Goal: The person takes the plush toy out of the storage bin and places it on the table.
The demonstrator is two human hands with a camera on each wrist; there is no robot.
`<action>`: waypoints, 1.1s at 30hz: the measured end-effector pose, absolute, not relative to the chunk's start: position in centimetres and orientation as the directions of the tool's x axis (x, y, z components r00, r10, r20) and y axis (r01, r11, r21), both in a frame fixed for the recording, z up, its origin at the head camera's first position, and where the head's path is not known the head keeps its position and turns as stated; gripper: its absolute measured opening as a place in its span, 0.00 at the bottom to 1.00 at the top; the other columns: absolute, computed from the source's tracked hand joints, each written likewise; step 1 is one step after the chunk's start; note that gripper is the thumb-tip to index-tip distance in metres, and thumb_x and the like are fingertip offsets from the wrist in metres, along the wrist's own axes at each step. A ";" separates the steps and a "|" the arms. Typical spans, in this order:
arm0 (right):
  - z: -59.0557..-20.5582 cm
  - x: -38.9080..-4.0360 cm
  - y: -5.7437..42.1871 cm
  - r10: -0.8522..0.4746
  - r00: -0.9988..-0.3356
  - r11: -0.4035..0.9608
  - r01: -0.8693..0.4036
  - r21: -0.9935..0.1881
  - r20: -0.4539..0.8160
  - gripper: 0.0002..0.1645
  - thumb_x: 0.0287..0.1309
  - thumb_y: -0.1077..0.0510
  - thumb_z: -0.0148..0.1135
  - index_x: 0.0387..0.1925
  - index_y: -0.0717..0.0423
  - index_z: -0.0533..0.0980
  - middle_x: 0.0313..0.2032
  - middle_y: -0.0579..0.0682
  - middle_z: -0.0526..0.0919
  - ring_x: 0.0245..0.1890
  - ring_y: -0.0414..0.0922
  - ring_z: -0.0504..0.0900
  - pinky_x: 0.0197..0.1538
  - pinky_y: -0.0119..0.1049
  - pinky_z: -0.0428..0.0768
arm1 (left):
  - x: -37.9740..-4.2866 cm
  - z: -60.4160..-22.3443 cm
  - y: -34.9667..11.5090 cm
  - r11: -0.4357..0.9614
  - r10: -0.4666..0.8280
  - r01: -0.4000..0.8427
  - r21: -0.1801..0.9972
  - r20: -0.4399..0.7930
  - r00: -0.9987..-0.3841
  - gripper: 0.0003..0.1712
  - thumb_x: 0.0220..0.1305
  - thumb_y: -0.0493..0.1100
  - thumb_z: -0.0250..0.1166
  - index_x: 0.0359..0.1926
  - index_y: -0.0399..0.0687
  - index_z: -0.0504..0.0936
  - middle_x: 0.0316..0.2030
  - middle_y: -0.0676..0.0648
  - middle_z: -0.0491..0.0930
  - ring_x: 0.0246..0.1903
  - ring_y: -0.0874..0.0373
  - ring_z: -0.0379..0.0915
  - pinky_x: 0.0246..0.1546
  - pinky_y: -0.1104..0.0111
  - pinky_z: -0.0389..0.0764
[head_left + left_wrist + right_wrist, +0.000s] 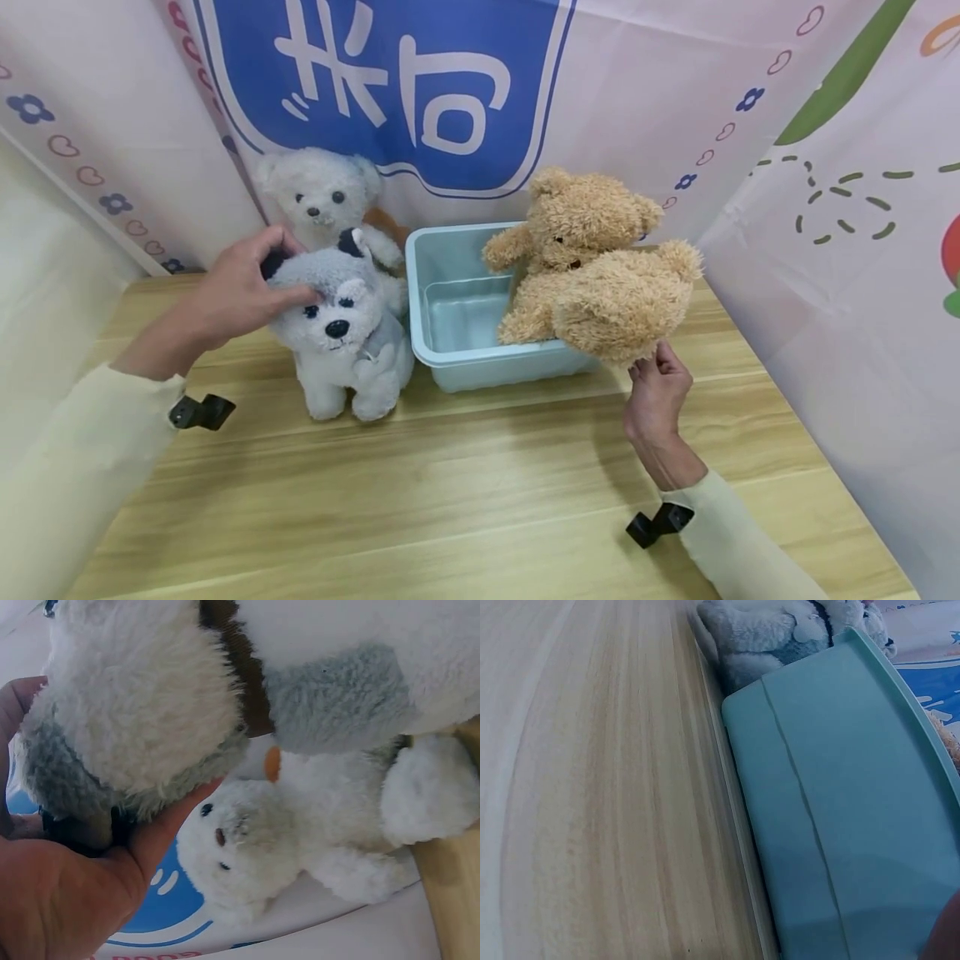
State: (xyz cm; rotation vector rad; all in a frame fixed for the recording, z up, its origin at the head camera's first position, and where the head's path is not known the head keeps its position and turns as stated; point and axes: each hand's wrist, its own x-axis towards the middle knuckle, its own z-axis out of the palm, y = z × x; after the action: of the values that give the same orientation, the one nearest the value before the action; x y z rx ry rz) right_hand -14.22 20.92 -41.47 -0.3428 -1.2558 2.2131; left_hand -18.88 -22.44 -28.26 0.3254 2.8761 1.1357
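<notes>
My left hand (240, 287) grips a grey-and-white plush husky (330, 325) by the side of its head, thumb across the forehead. The husky is upright on the table, just left of a light blue plastic bin (480, 360). Behind it sits a white teddy bear (318, 196), which appears sideways in the left wrist view. A curly tan teddy bear (622, 304) lies slumped over the bin's right part, partly beyond the rim. At its lower right edge, my right hand (660, 392) pinches the plush; the fingertips are partly hidden under it.
The bin stands on a wood-grain table (465, 500), near the back edge. A printed cloth (630, 92) with a blue emblem hangs behind. Another patterned cloth (840, 250) hangs along the right side. Something orange-brown (386, 223) shows beside the white bear.
</notes>
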 end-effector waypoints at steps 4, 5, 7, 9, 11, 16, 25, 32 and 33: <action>-41.5 -14.2 20.9 0.589 -0.806 -0.391 -0.342 -0.855 0.054 0.16 0.67 0.70 0.51 0.34 0.57 0.85 0.14 0.41 0.65 0.15 0.32 0.62 0.21 0.23 0.60 | -18.6 -28.8 -22.5 0.727 0.214 0.191 0.660 0.047 -0.976 0.23 0.59 0.43 0.72 0.48 0.42 0.69 0.50 0.40 0.73 0.48 0.49 0.68 0.38 0.71 0.71; -41.5 -14.2 20.9 0.589 -0.807 -0.390 -0.340 -0.856 0.052 0.16 0.67 0.70 0.52 0.34 0.57 0.85 0.14 0.41 0.65 0.15 0.32 0.63 0.21 0.23 0.60 | -18.5 -28.8 -22.5 0.728 0.212 0.192 0.658 0.050 -0.976 0.24 0.59 0.44 0.72 0.50 0.43 0.69 0.51 0.39 0.73 0.48 0.48 0.69 0.38 0.70 0.72; -41.5 -14.3 20.9 0.591 -0.805 -0.388 -0.338 -0.857 0.050 0.17 0.67 0.70 0.51 0.33 0.56 0.85 0.14 0.41 0.65 0.15 0.32 0.63 0.21 0.23 0.60 | -18.4 -28.7 -22.5 0.731 0.211 0.195 0.653 0.055 -0.976 0.27 0.59 0.44 0.71 0.53 0.43 0.68 0.52 0.37 0.73 0.49 0.45 0.70 0.40 0.68 0.73; -41.5 -14.3 21.0 0.594 -0.803 -0.389 -0.341 -0.856 0.050 0.18 0.67 0.71 0.50 0.31 0.57 0.84 0.14 0.41 0.65 0.15 0.32 0.62 0.21 0.23 0.60 | -18.2 -28.6 -22.4 0.732 0.220 0.198 0.652 0.049 -0.974 0.30 0.59 0.46 0.71 0.56 0.44 0.67 0.54 0.36 0.73 0.51 0.42 0.71 0.43 0.63 0.75; -41.4 -14.3 21.0 0.597 -0.801 -0.396 -0.346 -0.851 0.048 0.18 0.66 0.72 0.50 0.29 0.57 0.84 0.14 0.41 0.64 0.15 0.32 0.62 0.21 0.23 0.60 | -18.2 -28.4 -22.3 0.737 0.237 0.205 0.644 0.038 -0.971 0.34 0.59 0.49 0.71 0.60 0.45 0.66 0.58 0.35 0.72 0.55 0.39 0.69 0.50 0.53 0.76; -41.4 -14.1 21.1 0.588 -0.807 -0.395 -0.334 -0.856 0.044 0.20 0.66 0.72 0.48 0.31 0.57 0.84 0.14 0.41 0.63 0.15 0.32 0.60 0.21 0.23 0.59 | -17.8 -27.7 -22.1 0.747 0.287 0.234 0.623 0.015 -0.958 0.38 0.58 0.53 0.72 0.64 0.46 0.66 0.62 0.36 0.69 0.63 0.38 0.63 0.59 0.40 0.66; -41.5 -14.1 21.0 0.591 -0.806 -0.405 -0.340 -0.849 0.041 0.18 0.67 0.71 0.50 0.32 0.57 0.84 0.15 0.41 0.64 0.15 0.32 0.61 0.21 0.23 0.59 | -17.1 -26.8 -22.2 0.763 0.391 0.318 0.563 -0.010 -0.920 0.41 0.54 0.53 0.75 0.64 0.48 0.67 0.61 0.37 0.72 0.63 0.40 0.65 0.59 0.40 0.68; -41.4 -14.2 20.9 0.588 -0.808 -0.412 -0.349 -0.842 0.047 0.19 0.66 0.73 0.48 0.29 0.57 0.83 0.15 0.41 0.62 0.15 0.32 0.60 0.21 0.23 0.59 | -16.7 -26.3 -22.0 0.761 0.412 0.345 0.549 0.001 -0.911 0.41 0.54 0.53 0.75 0.64 0.47 0.67 0.62 0.36 0.73 0.63 0.39 0.67 0.58 0.40 0.70; -41.4 -14.2 20.9 0.588 -0.807 -0.410 -0.349 -0.843 0.049 0.19 0.66 0.72 0.49 0.29 0.57 0.83 0.14 0.41 0.62 0.15 0.32 0.60 0.21 0.22 0.59 | -16.7 -26.1 -21.9 0.761 0.411 0.346 0.549 0.005 -0.912 0.41 0.54 0.53 0.74 0.64 0.47 0.67 0.62 0.36 0.72 0.63 0.39 0.67 0.59 0.39 0.70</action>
State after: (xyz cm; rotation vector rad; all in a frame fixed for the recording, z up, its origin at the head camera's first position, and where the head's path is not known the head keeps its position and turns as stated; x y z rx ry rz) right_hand -14.21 20.93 -41.40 -0.3442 -1.2425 2.2218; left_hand -16.67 -21.87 -26.12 0.6125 2.8386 0.8504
